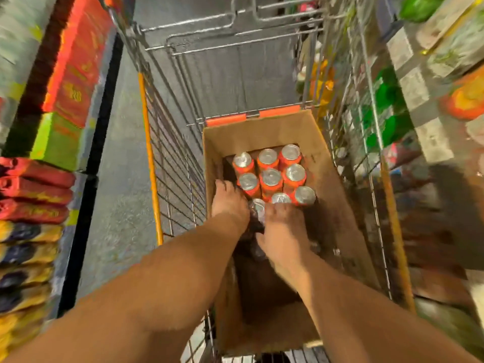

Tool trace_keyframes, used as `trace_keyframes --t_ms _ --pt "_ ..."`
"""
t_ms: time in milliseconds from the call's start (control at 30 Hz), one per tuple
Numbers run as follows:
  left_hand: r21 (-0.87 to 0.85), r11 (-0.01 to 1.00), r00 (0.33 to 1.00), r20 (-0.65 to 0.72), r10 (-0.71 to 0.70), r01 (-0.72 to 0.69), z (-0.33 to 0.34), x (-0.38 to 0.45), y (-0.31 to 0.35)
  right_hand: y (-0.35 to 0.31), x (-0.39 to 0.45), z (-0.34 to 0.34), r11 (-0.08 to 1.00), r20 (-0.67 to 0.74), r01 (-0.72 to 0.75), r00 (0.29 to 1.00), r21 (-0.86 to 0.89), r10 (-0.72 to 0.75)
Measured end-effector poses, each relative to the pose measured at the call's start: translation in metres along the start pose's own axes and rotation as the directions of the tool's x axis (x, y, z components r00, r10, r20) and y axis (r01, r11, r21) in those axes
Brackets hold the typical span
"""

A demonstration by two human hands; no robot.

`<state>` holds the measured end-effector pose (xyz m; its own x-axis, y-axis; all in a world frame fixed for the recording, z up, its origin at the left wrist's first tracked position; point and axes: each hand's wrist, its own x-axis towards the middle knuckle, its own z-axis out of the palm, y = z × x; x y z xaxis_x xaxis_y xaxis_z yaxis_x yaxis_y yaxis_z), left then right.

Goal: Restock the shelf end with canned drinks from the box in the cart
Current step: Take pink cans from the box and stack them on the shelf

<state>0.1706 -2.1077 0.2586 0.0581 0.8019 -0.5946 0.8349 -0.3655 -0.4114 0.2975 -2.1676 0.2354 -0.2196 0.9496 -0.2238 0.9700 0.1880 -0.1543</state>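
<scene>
Cans point(271, 176) stand in box point(337, 205) in cart point(167, 158); shelves point(34, 195) flank it.

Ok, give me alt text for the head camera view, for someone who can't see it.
Both hands reach into a cardboard box in a wire cart, the left hand and right hand at the nearest of the orange cans. Blurred store shelves flank the cart.

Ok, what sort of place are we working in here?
Most likely a grocery store aisle. A wire shopping cart holds a cardboard box of orange canned drinks, and stacked packaged goods line the shelves on both sides. Both hands reach into the box.
</scene>
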Motion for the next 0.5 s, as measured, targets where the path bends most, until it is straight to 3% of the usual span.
trace_keyframes --t_ms 133,267,500 --pt "0.074 0.997 0.997 0.07 -0.027 0.021 0.011 0.022 0.012 -0.011 0.03 0.017 0.99 -0.09 0.069 0.993 -0.122 -0.08" --pt "0.025 0.999 0.998 0.053 -0.041 0.039 0.014 0.035 0.012 -0.017 0.05 0.028 0.973 0.054 0.079 0.996 -0.215 -0.069" --pt "-0.071 0.997 0.998 0.062 0.012 -0.008 0.009 0.037 0.01 -0.012 0.062 0.03 0.956 0.134 0.157 0.983 -0.246 -0.127"
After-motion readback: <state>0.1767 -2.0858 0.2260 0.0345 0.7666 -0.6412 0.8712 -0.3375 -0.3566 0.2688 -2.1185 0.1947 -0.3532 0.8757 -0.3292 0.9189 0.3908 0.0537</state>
